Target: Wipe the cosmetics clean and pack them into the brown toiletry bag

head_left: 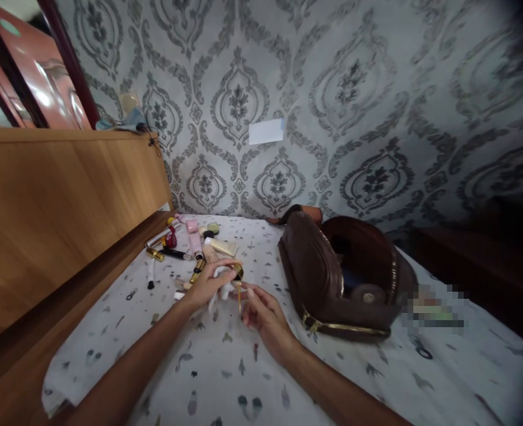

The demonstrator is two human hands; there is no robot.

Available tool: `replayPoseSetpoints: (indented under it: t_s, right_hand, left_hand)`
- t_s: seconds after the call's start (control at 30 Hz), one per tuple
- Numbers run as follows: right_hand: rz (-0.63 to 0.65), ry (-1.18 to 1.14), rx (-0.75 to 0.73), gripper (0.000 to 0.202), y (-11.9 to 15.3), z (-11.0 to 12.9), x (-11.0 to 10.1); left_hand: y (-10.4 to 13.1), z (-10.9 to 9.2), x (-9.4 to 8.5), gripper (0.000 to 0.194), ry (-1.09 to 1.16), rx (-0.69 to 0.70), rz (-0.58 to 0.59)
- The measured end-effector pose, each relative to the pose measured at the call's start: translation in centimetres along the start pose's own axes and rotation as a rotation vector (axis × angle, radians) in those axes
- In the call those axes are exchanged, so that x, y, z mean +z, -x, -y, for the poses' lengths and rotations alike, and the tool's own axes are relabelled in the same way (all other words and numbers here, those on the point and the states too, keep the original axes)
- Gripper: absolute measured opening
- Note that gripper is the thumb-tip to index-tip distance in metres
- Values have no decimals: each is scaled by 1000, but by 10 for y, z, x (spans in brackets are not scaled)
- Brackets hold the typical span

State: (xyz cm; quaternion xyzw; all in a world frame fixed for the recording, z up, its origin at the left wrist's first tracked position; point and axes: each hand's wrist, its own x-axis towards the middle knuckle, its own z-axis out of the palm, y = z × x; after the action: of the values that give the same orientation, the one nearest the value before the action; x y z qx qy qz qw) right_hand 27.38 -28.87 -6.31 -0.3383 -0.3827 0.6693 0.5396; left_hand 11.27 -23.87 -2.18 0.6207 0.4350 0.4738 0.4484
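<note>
Gold makeup piece (238, 273) is left of the brown bag (309, 269), pinched in the left hand (206, 284) with white tissue (220, 291). Right hand (264, 316) curls close, its hold unclear. Fiddly close work seems to need steady fingers.

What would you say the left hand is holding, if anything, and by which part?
The left hand holds a white cloth by its upper part, plus a small gold-coloured item, held part unclear.

The dark brown handbag (308, 260) is showing smooth, leather-like sides and shiny gold-coloured metal zips (354, 330). The light brown wooden panel (66, 201) is looking smooth, with a soft sheen.
</note>
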Motion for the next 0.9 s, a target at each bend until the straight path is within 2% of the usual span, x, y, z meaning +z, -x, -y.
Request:
replayPoseSetpoints:
  t_s: [0.1, 0.17, 0.23, 0.33, 0.4, 0.5, 0.6, 0.67, 0.77, 0.9]
  right_hand:
    - [-3, -50, 49, 52, -1, 2, 0]
    - [-27, -82, 78, 53, -3, 3, 0]
    - [-62, -106, 85, 54, -5, 5, 0]
    - [-110, -158, 71, 52, -8, 7, -3]
    - [-139, -214, 64, 48, -10, 6, -8]
    - [-160, -255, 39, 39, -15, 2, -17]
    - [-128, -231, 2, 31, -18, -1, -23]
    - [-98, -211, -2, 28, -18, -1, -23]
    - [-78, -258, 73, 30, -16, 1, -19]
    - [-85, -311, 127, 34, -16, 1, -17]
  left_hand:
    - [8, -2, 10, 36, -111, 80, 248]
    - [11, -1, 14, 38, -170, 138, 313]
    - [13, 1, 18, 40, -239, 163, 274]
    - [19, 3, 25, 38, -345, 164, 149]
    - [23, 4, 31, 37, -370, 162, 119]
    - [26, 7, 37, 36, -356, 127, 162]
    - [25, 9, 38, 36, -248, -19, 236]
    - [23, 11, 37, 35, -219, -60, 225]
    - [22, 14, 35, 29, -295, 21, 148]
    - [22, 14, 34, 20, -352, 100, 158]
